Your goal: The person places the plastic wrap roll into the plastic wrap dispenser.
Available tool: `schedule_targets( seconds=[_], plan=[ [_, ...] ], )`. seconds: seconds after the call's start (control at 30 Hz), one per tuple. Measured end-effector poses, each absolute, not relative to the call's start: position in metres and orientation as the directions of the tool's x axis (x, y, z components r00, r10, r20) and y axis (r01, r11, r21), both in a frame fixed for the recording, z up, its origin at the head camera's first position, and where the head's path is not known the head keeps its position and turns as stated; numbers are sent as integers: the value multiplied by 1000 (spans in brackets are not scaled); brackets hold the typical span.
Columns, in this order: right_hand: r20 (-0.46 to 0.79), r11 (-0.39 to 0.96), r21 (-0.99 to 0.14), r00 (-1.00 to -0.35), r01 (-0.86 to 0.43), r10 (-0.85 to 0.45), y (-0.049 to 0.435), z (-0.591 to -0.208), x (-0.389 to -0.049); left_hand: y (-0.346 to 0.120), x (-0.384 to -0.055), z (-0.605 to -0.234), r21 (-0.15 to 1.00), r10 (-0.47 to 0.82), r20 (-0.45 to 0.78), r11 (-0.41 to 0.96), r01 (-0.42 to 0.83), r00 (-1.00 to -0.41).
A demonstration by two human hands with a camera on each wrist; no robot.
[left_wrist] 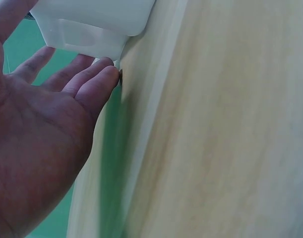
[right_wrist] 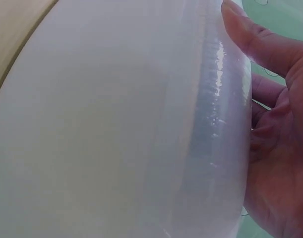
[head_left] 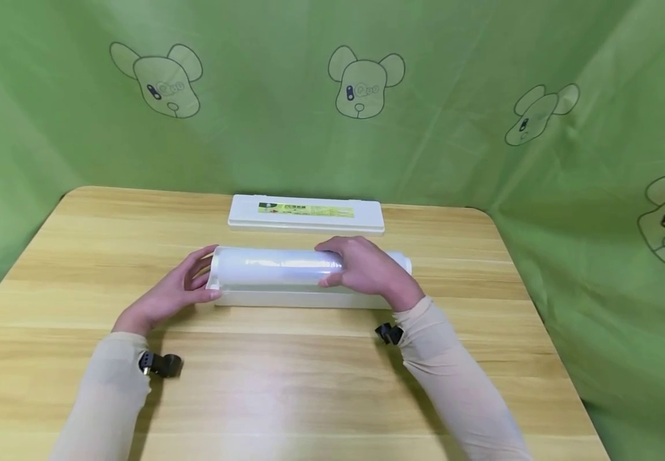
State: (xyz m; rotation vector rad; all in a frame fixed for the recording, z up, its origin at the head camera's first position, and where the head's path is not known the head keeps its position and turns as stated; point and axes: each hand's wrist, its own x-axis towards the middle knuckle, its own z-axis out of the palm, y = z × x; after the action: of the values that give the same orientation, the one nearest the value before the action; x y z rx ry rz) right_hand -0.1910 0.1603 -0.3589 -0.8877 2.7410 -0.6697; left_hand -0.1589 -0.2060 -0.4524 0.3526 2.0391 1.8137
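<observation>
A thick roll of clear cling film (head_left: 269, 266) lies lengthwise in the long white box (head_left: 286, 299), standing well above its front wall. My right hand (head_left: 361, 266) grips the roll right of its middle, thumb on the near side and fingers over the far side. In the right wrist view, the film's shiny surface (right_wrist: 215, 99) fills much of the picture beside that thumb. At the box's left end is my left hand (head_left: 173, 288), thumb at the front corner and index finger at the back. The left wrist view shows its fingers (left_wrist: 99, 87) loosely extended against the white end wall (left_wrist: 79, 34).
Behind the box lies a long white lid (head_left: 246, 214) with a yellow-green label (head_left: 306, 210), near the table's far edge. The wooden table (head_left: 252, 384) has rounded far corners. Green curtains (head_left: 275, 141) with bear-head outlines hang behind and to the sides.
</observation>
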Motion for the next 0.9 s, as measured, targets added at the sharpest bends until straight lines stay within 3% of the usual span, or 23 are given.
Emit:
schedule_targets(
  seconds=[0.9],
  plan=[
    [-58, 728, -495, -818, -475, -573, 154, -378, -193, -211, -159, -452, 987, 435, -125, 146, -68, -892]
  ],
)
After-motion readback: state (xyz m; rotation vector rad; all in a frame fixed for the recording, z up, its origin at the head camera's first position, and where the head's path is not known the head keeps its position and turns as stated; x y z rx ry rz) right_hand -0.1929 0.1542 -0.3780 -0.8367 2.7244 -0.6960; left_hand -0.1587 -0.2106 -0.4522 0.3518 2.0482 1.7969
